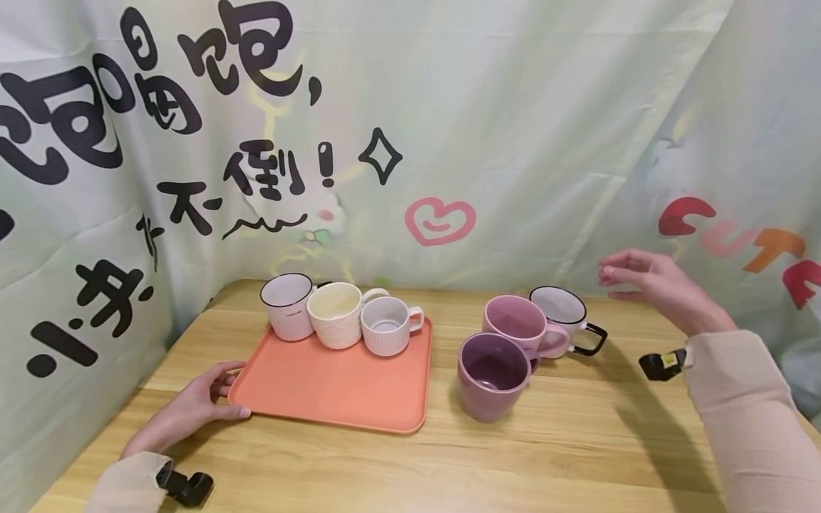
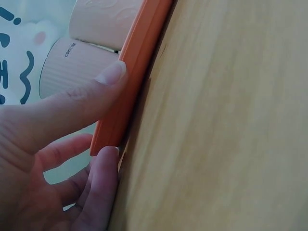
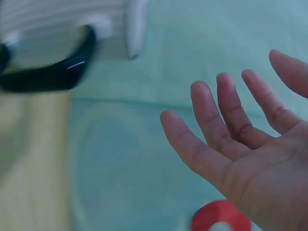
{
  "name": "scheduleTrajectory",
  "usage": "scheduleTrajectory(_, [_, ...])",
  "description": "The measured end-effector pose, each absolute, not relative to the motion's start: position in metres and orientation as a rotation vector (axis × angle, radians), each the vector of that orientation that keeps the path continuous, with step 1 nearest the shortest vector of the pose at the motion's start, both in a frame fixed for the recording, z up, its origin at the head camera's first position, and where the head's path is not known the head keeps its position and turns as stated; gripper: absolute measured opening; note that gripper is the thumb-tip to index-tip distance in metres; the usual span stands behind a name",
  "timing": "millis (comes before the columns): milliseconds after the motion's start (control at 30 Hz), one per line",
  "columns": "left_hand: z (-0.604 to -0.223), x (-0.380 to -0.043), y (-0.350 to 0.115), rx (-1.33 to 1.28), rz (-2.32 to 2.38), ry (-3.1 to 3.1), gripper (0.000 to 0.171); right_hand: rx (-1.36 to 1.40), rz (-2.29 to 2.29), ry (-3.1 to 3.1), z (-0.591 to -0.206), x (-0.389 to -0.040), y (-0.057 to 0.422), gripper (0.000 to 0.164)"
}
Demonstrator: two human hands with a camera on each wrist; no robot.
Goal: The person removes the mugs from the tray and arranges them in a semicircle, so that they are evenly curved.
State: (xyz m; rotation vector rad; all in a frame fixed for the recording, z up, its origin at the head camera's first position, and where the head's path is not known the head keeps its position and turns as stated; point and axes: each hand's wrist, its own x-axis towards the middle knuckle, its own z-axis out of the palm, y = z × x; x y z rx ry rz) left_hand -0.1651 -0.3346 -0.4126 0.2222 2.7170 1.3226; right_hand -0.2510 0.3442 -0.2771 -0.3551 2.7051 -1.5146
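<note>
At the near left corner of an orange tray [image 1: 340, 392], my left hand [image 1: 189, 410] holds the rim between thumb and fingers. Along the tray's far side stand a pale mug with a dark rim [image 1: 287, 313], a cream mug [image 1: 336, 320] and a small ribbed white cup [image 1: 386, 333]. To the tray's right, on the table, are a purple mug [image 1: 489, 395], a pink mug [image 1: 513, 320] and a white mug with black rim and handle [image 1: 558, 305]. My right hand [image 1: 667, 288] hangs in the air beyond that handle, fingers spread and holding nothing.
The wooden table [image 1: 545, 456] carries everything. A pale printed curtain [image 1: 513, 142] hangs close behind its far edge and along the left side. Each wrist wears a small black camera.
</note>
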Motion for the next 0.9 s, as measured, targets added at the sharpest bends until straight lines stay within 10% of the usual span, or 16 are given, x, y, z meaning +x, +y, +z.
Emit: scheduleTrajectory(900, [-0.411, -0.164, -0.333, 0.209, 1.304, 2.732, 0.083, -0.427, -1.445, 2.529, -0.226, -0.293, 0.235, 0.044])
